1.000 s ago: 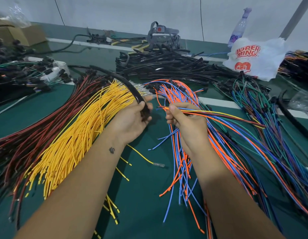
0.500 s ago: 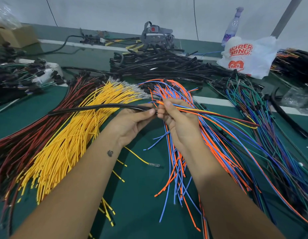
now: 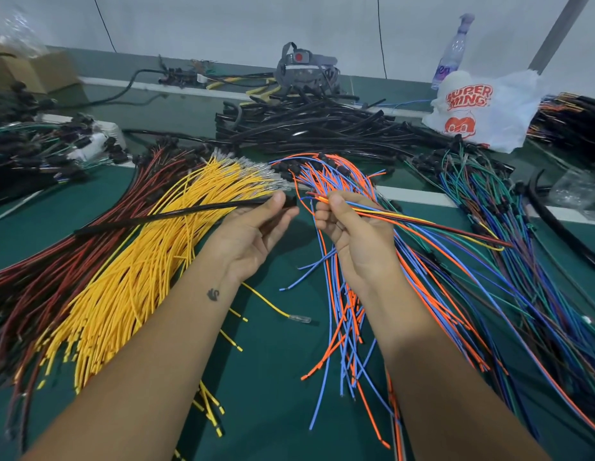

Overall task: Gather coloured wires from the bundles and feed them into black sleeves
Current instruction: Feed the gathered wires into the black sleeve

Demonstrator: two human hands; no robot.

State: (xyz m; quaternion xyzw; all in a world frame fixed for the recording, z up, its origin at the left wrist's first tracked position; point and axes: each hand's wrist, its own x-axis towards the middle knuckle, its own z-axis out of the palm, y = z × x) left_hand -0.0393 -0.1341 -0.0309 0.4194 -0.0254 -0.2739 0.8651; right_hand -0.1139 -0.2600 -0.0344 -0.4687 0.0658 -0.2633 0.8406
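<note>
Threading is the step in hand, judging by the pose: the left hand (image 3: 253, 229) pinches the sleeve (image 3: 176, 215) near its open end, thumb and fingers clamped on it, while the right hand (image 3: 352, 237) grips the wires (image 3: 422, 224) — orange, blue, yellow, dark red — just behind their bunched tips. Tips and sleeve mouth sit near, not yet touching. Next calls for squaring the tips and aiming them into a narrow bore. Sleeve: glossy, stiff-looking black tube, slanting left over the yellow bundle (image 3: 133, 271). Wires look thin, limp, smooth-jacketed — likely to splay.

White printed bag (image 3: 479, 109), probably spray bottle (image 3: 451, 58)
</note>
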